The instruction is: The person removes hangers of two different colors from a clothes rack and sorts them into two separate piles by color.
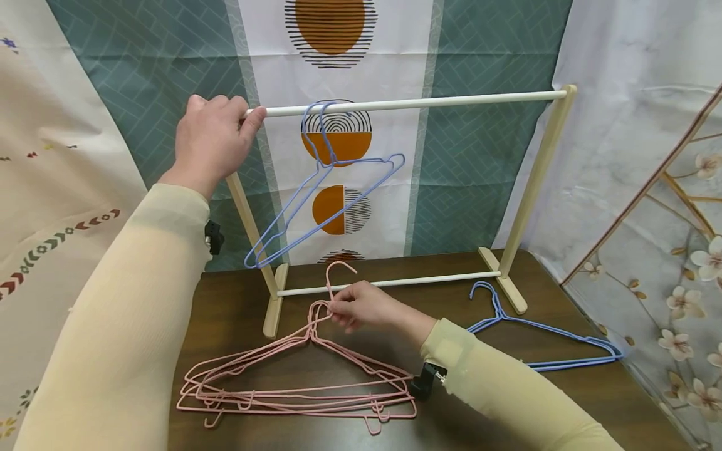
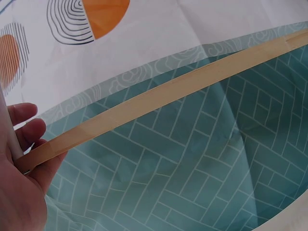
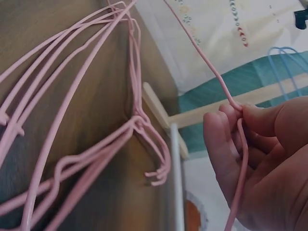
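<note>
My left hand (image 1: 210,143) grips the upper left corner of a small garment rack (image 1: 429,103), with the thumb along the white top rod. In the left wrist view, fingers curl around the corner where the wooden post (image 2: 159,96) meets the rod. My right hand (image 1: 363,307) pinches a pink wire hanger (image 1: 329,282) between thumb and fingers just below its hook, which points up. Beneath it, several pink hangers (image 1: 311,335) lie overlapping on the table, their hooks bunched together. In the right wrist view the pinched hanger (image 3: 211,67) is raised off the others.
Blue hangers (image 1: 333,164) hang from the rack's top rod, left of centre. More blue hangers (image 1: 499,316) lie on the brown table (image 1: 237,300) at right, partly behind my right forearm. The rack's lower rod (image 1: 429,279) and wooden feet (image 1: 502,282) stand behind the pink hangers.
</note>
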